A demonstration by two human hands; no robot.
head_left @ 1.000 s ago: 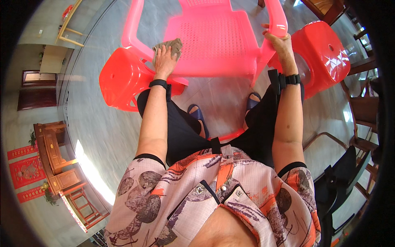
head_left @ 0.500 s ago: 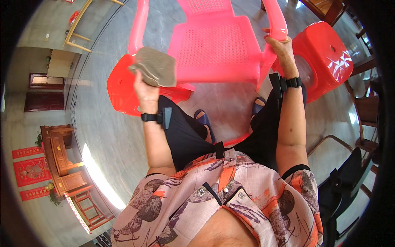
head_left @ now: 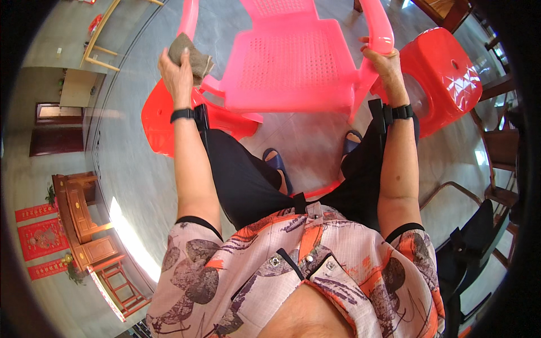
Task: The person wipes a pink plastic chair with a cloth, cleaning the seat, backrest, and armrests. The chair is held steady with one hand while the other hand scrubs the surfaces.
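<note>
A pink plastic armchair (head_left: 290, 62) with a perforated seat stands in front of me, its seat facing my knees. My left hand (head_left: 178, 79) holds a folded grey-brown cloth (head_left: 194, 59) against the chair's left armrest, near its front end. Part of that armrest is hidden behind the cloth and fingers. On the other side, my right hand (head_left: 386, 65) is wrapped round the front end of the right armrest (head_left: 378, 28).
Red plastic stools stand on both sides: one at the left (head_left: 160, 121), another at the right (head_left: 445, 76). Dark wooden furniture (head_left: 499, 149) lines the right edge. A wooden cabinet (head_left: 84, 211) stands against the far left wall. My sandalled feet (head_left: 276, 163) rest below the chair.
My left hand has moved left and away from me with the cloth, from beside the seat's front left corner to the left armrest. My right hand keeps its hold on the right armrest.
</note>
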